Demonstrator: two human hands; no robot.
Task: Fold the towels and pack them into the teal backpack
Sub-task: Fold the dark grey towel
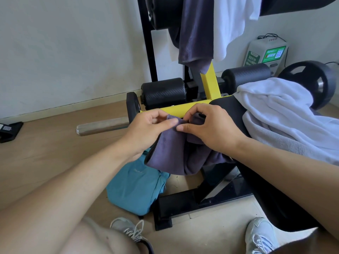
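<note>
Wood flooring runs to a pale wall, and a black-and-yellow weight bench (211, 92) stands before me as my landmark. My left hand (146, 131) and right hand (211, 129) meet just in front of its yellow bar, each grip pinching the top edge of the purple towel (176, 154) between thumb and fingers. The cloth hangs down from there, doubled over loosely, so I judge this fold only begun. Below the bench's near end, on the floor, lies the teal backpack (135, 189); I see no towel in it, though I cannot tell whether it is open. On the padded surface of the bench, to the right of my hands, a white towel (286, 114) sits in an unfolded heap. Above the bench, another purple towel (196, 33) and another white one (233, 21) hang from the upright frame. Most of the work looks left.
</note>
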